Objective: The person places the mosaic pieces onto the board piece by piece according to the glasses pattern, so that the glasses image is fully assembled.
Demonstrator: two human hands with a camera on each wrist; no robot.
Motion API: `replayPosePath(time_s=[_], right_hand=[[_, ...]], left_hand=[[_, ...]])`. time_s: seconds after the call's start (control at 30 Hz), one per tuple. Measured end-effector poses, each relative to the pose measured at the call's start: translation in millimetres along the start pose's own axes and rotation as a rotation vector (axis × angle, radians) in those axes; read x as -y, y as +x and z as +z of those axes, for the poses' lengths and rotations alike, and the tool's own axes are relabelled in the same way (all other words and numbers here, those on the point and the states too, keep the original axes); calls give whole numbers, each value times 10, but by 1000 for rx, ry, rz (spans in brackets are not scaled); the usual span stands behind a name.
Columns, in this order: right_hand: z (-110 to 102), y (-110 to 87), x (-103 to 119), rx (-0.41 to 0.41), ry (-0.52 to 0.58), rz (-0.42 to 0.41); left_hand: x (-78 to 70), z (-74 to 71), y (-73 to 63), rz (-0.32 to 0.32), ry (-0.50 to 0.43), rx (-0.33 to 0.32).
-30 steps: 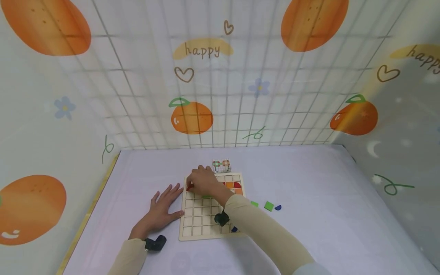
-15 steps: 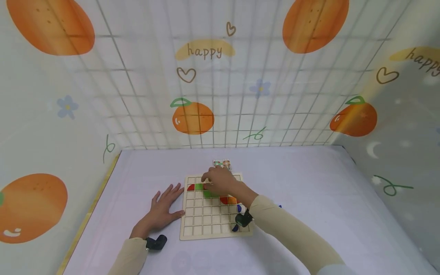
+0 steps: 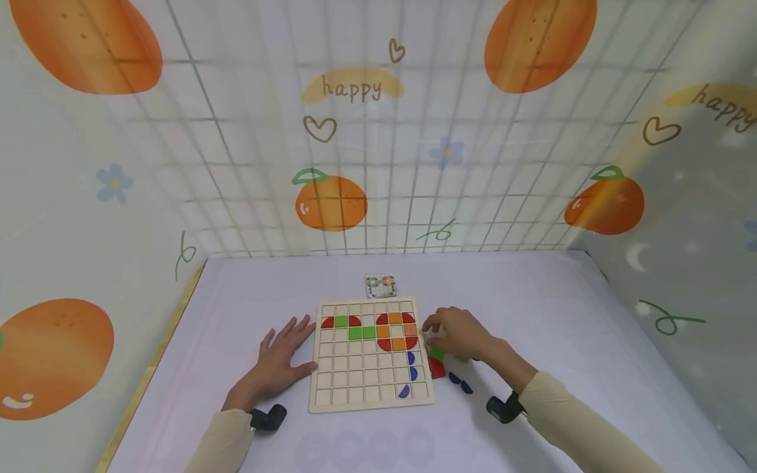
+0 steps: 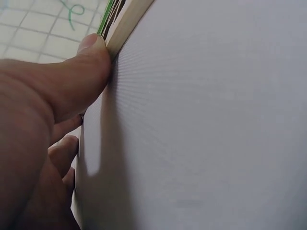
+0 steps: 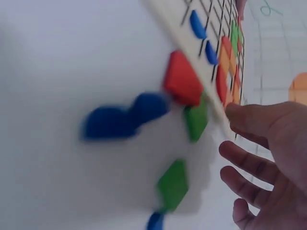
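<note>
A wooden grid board (image 3: 340, 381) lies on the table with flat coloured tiles in some cells. Red quarter-rounds flank a green square (image 3: 341, 321) at its upper left; a ring of red and orange pieces (image 3: 398, 343) fills the upper right. My left hand (image 3: 278, 361) rests spread on the table, its thumb (image 4: 72, 76) against the board's left edge. Just off the board's right edge, my right hand (image 3: 461, 332) hovers low over loose tiles, thumb and fingers apart with nothing between them. Below it lie a red tile (image 5: 183, 79) and green squares (image 5: 173, 186).
Blue half-rounds (image 3: 460, 382) lie right of the board, and several more (image 3: 412, 359) sit in its right part. A small printed pattern card (image 3: 380, 285) stands behind the board. The patterned curtain (image 3: 378, 144) rises at the table's far edge.
My right hand has left the board's upper left, where a red quarter-round now shows beside the green square, and has moved right to the loose tiles. My left hand has stayed put.
</note>
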State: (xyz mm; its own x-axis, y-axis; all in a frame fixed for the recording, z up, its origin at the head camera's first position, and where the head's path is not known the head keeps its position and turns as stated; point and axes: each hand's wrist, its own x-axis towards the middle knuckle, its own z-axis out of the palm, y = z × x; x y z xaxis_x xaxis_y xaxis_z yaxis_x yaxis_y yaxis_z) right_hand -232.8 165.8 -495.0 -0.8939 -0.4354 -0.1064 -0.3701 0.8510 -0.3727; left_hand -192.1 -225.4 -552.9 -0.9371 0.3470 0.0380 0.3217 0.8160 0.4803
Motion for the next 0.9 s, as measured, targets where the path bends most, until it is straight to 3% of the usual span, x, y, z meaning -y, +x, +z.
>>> replayPosePath(time_s=[0.17,0.37,0.53,0.7,0.9], right_hand=[[5,-224,-149,-22,6,33],[68,-329,-218,-68,31,-66],[141,-293,-229,-65,14,-155],[168,-253,-238,-94,-101,-195],[118,-172,-225,-78,-215,-226]], left_hand=[[-14,-25,-21,-16,51,35],[-40,-70,-41,-38,79,66],[-2,-92,-88,-65,101,60],[80,-80,-148,-97,134,52],[129,-68,-175,-86,135,39]])
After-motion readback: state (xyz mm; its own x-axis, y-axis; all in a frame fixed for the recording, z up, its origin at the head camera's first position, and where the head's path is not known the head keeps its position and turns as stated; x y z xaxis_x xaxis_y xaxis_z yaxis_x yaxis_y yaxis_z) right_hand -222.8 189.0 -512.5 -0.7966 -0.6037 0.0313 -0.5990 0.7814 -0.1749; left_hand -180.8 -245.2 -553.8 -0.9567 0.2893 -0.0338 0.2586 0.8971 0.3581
